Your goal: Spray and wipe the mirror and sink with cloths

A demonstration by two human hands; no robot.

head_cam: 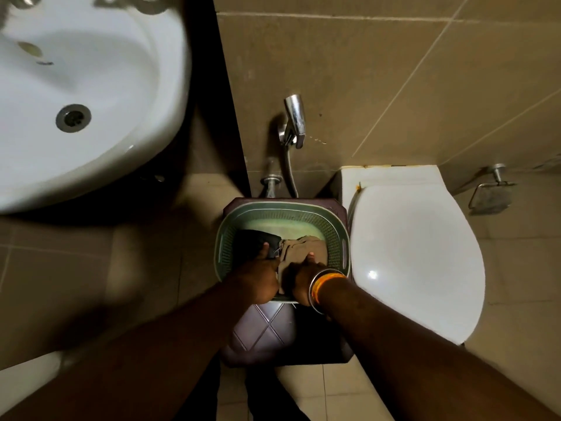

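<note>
Hands (258,278) on cloths (303,250) in basket (282,212)

The sink (91,86) at far left looks like glossy white ceramic, its drain ring (73,118) dull metal. The basket (334,238) is matt green plastic with perforated walls, holding soft cloths (303,250), one tan and one dark. The toilet lid (416,253) on the right is smooth, shiny white. The wall tap (293,121) is polished chrome. Wall tiles (364,86) look matt beige.
</note>
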